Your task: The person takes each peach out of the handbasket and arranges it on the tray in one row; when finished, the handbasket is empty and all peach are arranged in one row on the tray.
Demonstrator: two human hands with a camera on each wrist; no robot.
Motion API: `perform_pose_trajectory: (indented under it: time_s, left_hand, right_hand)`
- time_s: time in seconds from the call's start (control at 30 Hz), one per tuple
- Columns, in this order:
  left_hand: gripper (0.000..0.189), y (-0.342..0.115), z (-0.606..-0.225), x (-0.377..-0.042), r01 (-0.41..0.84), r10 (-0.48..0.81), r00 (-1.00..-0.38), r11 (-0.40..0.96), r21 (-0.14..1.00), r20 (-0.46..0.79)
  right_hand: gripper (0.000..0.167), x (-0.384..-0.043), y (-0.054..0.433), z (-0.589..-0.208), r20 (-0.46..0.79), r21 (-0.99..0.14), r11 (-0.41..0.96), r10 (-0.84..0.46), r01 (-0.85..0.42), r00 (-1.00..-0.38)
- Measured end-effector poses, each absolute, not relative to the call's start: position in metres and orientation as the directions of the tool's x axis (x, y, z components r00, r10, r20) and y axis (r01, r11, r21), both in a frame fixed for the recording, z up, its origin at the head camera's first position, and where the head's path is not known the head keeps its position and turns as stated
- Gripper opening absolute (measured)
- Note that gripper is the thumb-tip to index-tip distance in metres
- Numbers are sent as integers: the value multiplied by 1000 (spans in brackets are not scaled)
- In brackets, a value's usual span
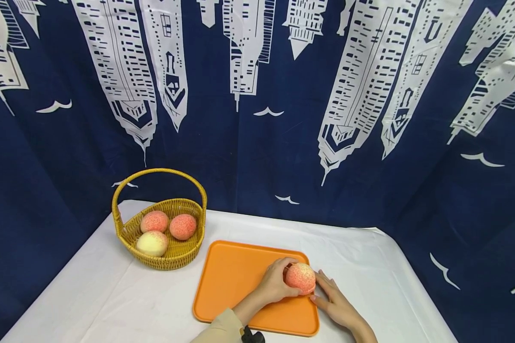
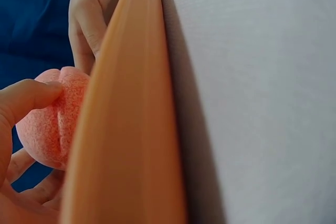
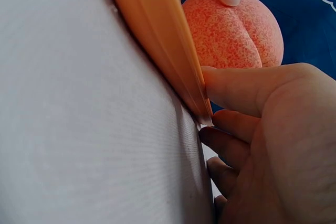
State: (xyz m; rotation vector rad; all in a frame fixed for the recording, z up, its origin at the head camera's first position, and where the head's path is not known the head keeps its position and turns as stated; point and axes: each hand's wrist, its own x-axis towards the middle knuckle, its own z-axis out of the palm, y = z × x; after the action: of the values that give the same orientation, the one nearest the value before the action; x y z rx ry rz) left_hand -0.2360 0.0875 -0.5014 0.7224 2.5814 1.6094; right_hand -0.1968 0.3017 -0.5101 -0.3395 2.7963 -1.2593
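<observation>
Between the thumb and fingers of my left hand (image 1: pixel 274 285) is a peach (image 1: pixel 301 277), pink-red with yellow speckles, over the right side of an orange tray (image 1: pixel 229 276). Its crease faces the left wrist camera, where the thumb presses on the peach (image 2: pixel 50 132). My right hand (image 1: pixel 338 307) is at the tray's right edge, close beside the peach. In the right wrist view, that hand's thumb lies over the rim of the tray (image 3: pixel 157 30) and its fingers touch the outer edge. Part of the peach is hidden by the left hand.
A yellow woven basket (image 1: pixel 171 263) with a tall handle stands at the back left. Inside are two reddish peaches (image 1: pixel 183 226) and a pale yellow one (image 1: pixel 152 243). White cloth covers the table (image 1: pixel 124 295). A dark blue curtain (image 1: pixel 240 157) with white buildings hangs behind it.
</observation>
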Motion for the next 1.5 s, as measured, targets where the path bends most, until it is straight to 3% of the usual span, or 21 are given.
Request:
perform_pose_trajectory:
  time_s: [0.2,0.43,0.73,1.17,1.5]
  left_hand:
    - [66,86,-501,-235,378,405,-887,359,853,222]
    - [65,85,-502,-234,482,424,-845,343,806,325]
    - [70,93,-500,-236,384,445,-875,395,834,192]
    - [69,87,-501,-236,406,376,-886,343,847,272]
    - [69,88,-496,-236,387,378,-891,341,857,251]
  right_hand:
    - [66,-197,303,-510,4,-751,644,-219,-147,-976]
    - [69,-199,304,-508,-34,-736,665,-223,-127,-974]
    - [64,-198,305,-511,32,-763,623,-231,-174,-972]
    - [67,-197,303,-512,-11,-755,642,-212,-131,-977]
    - [66,-198,305,-512,4,-737,659,-219,-151,-976]
